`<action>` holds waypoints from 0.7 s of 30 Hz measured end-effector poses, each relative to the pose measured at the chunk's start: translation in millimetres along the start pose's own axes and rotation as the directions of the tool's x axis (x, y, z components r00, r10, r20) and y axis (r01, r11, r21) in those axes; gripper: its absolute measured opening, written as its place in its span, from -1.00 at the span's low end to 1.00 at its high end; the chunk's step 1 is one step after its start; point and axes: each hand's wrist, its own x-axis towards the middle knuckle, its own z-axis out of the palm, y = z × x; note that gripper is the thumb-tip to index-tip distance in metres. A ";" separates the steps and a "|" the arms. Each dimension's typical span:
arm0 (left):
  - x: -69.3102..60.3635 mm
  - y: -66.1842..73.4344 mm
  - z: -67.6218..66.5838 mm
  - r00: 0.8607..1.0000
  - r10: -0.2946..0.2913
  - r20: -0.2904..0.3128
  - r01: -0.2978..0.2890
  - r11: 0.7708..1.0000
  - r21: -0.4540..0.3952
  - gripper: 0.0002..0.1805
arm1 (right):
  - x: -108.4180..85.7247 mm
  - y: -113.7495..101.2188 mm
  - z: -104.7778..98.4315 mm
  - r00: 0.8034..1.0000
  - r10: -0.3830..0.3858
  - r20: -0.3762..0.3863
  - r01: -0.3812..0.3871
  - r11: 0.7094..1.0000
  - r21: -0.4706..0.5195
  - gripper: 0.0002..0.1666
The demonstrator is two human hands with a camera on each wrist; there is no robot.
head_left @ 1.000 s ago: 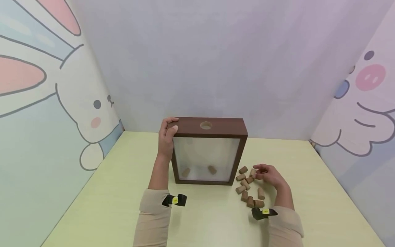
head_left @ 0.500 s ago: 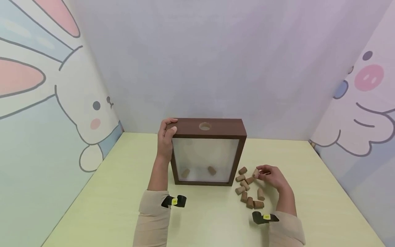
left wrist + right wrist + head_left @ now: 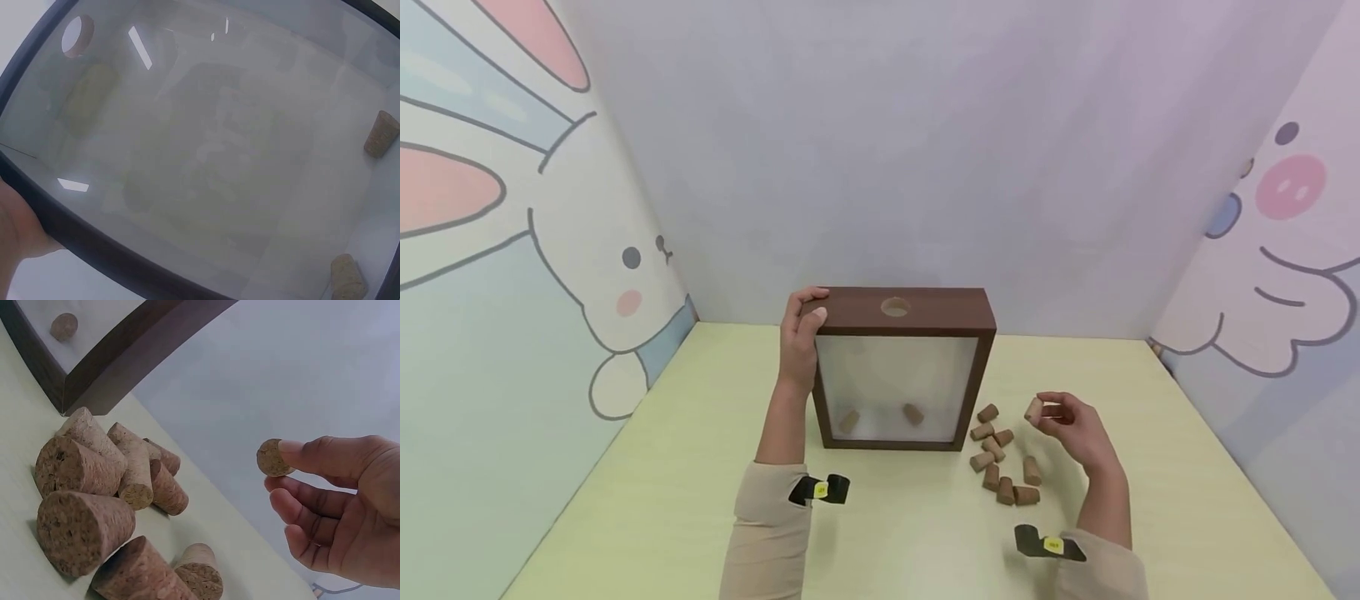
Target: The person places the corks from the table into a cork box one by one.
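A dark brown framed box (image 3: 917, 310) with a clear front stands upright on the table, a round hole in its top. Two corks (image 3: 913, 414) lie inside at its bottom. The left hand (image 3: 799, 342) grips the box's upper left corner, thumb in front, fingers over the top; in the left wrist view part of that hand (image 3: 22, 228) shows at the frame. Right of the box, the right hand (image 3: 1078, 429) pinches a cork (image 3: 1034, 411) between thumb and fingers, above the table. The right wrist view shows this cork (image 3: 273, 457) end-on, the other fingers curled below.
Several loose corks (image 3: 993, 449) lie in a cluster on the pale green table (image 3: 895, 517), just right of the box's lower right corner. A plain wall stands behind the box, and walls with cartoon animals rise at left and right.
The right hand has taken hold of a cork at the cluster's upper right, lifted it and moved it a little to the right. The left hand keeps its grip on the box.
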 end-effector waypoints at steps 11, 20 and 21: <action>-0.3 0.1 -1.2 1.000 -0.030 0.001 0.030 1.000 -0.008 -0.59 | -12.9 -12.5 2.9 1.000 0.002 0.020 -0.002 1.000 -0.014 -0.48; 0.7 0.7 -0.7 1.000 0.000 0.006 0.000 1.000 -0.009 -0.60 | -13.6 -30.8 10.1 0.995 -0.095 0.033 0.093 0.995 0.043 -0.55; 0.3 0.7 -0.4 1.000 -0.001 0.005 0.001 1.000 -0.007 -0.60 | -13.7 -33.4 10.5 0.994 -0.101 0.032 0.099 0.994 0.048 -0.54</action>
